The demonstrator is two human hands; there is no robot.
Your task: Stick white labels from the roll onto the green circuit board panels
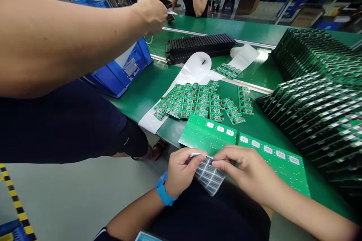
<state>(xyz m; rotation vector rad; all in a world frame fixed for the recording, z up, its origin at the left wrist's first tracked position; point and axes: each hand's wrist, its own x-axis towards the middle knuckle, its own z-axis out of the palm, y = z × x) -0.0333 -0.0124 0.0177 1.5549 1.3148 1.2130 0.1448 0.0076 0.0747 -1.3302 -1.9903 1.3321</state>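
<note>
Between my two hands is a label sheet with rows of small stickers, hanging over my lap. My left hand, with a blue wrist strap, pinches its upper left edge. At the upper right edge, the thumb and fingers of my right hand are closed on the sheet; whether a single label is between them I cannot tell. Just beyond my hands lie two green circuit boards, a left board with three white labels and a right board with a row of several labels. My right forearm partly covers the right board.
Many small circuit boards lie past the large ones, some on a white strip. Racked boards stand at right. Black trays lie farther back. A co-worker's arm reaches across the left above a blue bin; another person sits opposite.
</note>
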